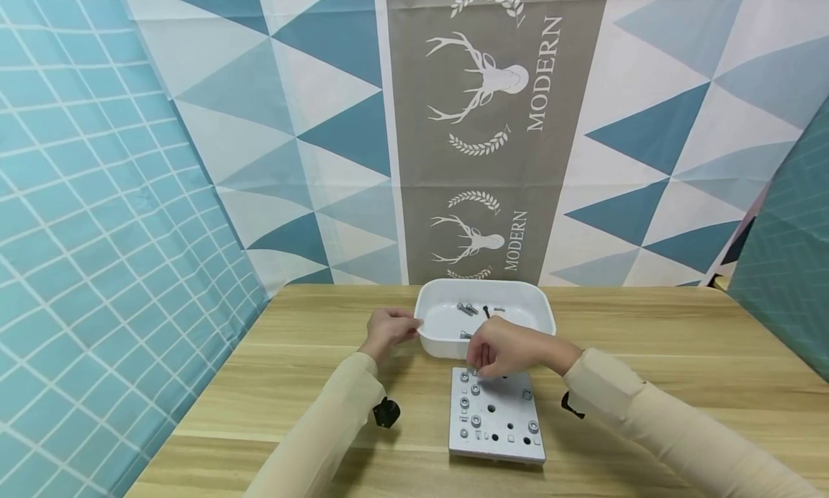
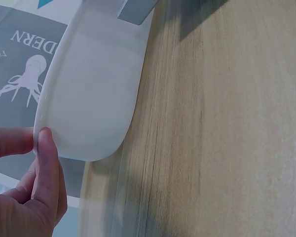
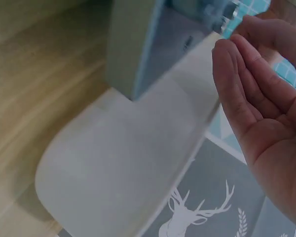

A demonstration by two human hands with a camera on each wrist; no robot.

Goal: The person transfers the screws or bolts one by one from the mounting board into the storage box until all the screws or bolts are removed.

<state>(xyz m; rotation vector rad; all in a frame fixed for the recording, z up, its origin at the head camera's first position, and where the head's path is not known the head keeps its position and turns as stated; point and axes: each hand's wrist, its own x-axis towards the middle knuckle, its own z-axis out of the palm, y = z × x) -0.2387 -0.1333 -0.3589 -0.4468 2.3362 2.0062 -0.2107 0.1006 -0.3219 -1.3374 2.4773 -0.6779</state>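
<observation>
The left hand [image 1: 391, 328] pinches the left end of a white oblong tray with rounded corners [image 1: 447, 349], its thumb and fingers clamped on the rim. In the tray lie several loose silver metal screws [image 1: 465, 309] and a black screw [image 1: 486, 311]. The right hand [image 1: 505, 347] is over the far edge of a flat silver-grey metal plate [image 1: 508, 410], its fingers curled down and tips together at a row of fittings — whether they grip one, I cannot tell. The plate lies on the light wood-grain counter [image 1: 324, 311], just on the near side of the tray; it carries round silver bolt heads [image 1: 476, 420] and has dark round holes [image 1: 491, 408]. Behind the counter hangs a blue, white and grey patterned cloth [image 1: 492, 160] — deer heads, leaf sprigs and the word MODERN in white.
</observation>
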